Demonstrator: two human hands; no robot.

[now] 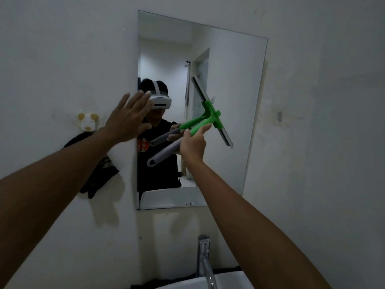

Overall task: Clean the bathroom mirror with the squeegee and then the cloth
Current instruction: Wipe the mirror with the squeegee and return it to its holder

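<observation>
A frameless rectangular mirror (229, 80) hangs on the white wall. My right hand (192, 146) grips the grey and green handle of a squeegee (212, 116). Its long blade lies slanted against the glass near the mirror's middle. My left hand (128, 117) is flat with fingers spread, pressing on the mirror's left edge and the wall beside it. A dark cloth (100, 176) hangs on the wall left of the mirror, below my left forearm.
A chrome tap (205, 261) rises over the white basin (229, 282) at the bottom. A small animal-shaped wall hook (88, 122) sits above the cloth. A small metal hook (280, 116) is on the wall right of the mirror.
</observation>
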